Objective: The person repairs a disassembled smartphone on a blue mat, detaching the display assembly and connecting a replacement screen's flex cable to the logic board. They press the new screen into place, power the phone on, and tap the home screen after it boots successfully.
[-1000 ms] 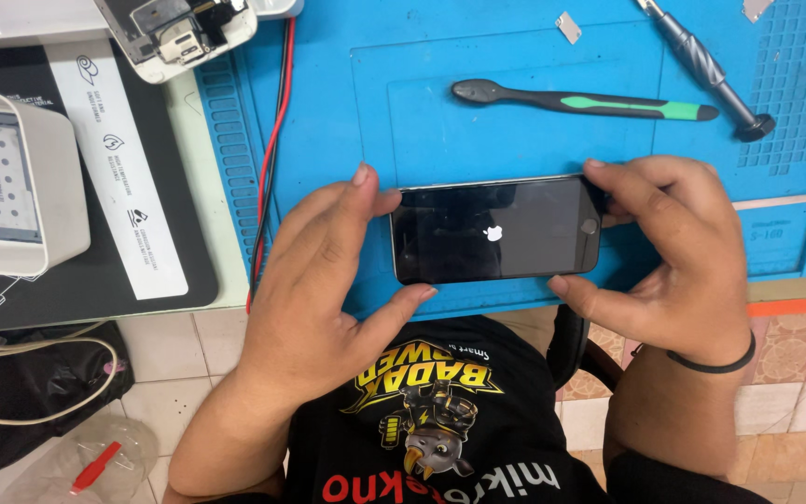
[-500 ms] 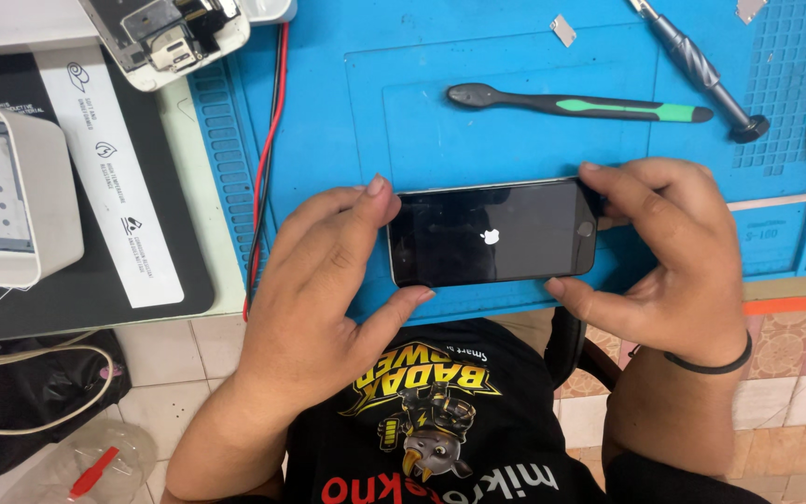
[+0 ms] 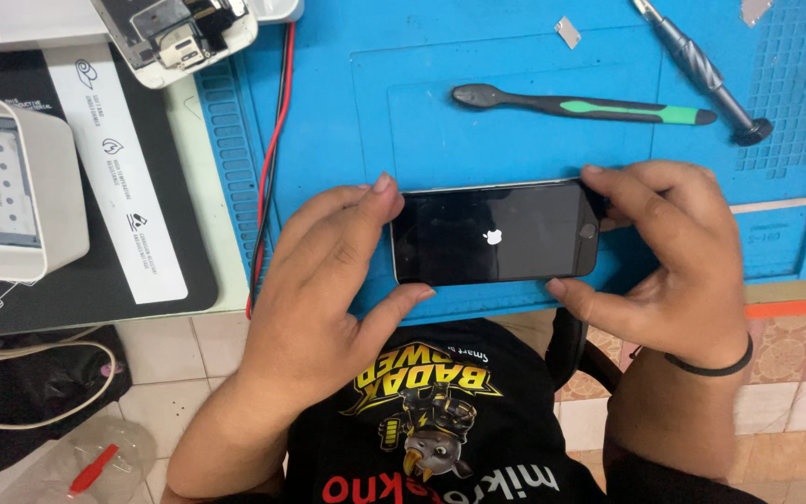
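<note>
Both forearms come up from the bottom of the view w/ wrists bent inward, the hands meeting over the near edge of the blue mat (image 3: 347,112). Left hand (image 3: 328,271) is palm-down, fingers curved; fingertips press the phone's (image 3: 494,233) left short edge at the top corner, thumb hooked under the lower left corner, so it's pinching that end. Right hand (image 3: 673,257) mirrors it: fingers arched over the top right corner, thumb against the bottom right edge, pinching the other end; a black band (image 3: 715,366) sits on that wrist. The phone is held crosswise btwn the two hands, screen up, dark w/ a small white logo in the middle, round button toward the right hand. It sits just above the mat's near edge; can't tell if it rests on the mat or is lifted slightly. Beyond it, well apart, a black and green pry tool (image 3: 585,105) lies flat on the mat, and a screwdriver (image 3: 701,70) lies at an angle near the top right. Red and black wires (image 3: 272,140) run down the mat's left edge. Far left on the tabletop (image 3: 200,187), a white boxy device (image 3: 11,187) sits on a black pad (image 3: 76,289).
</note>
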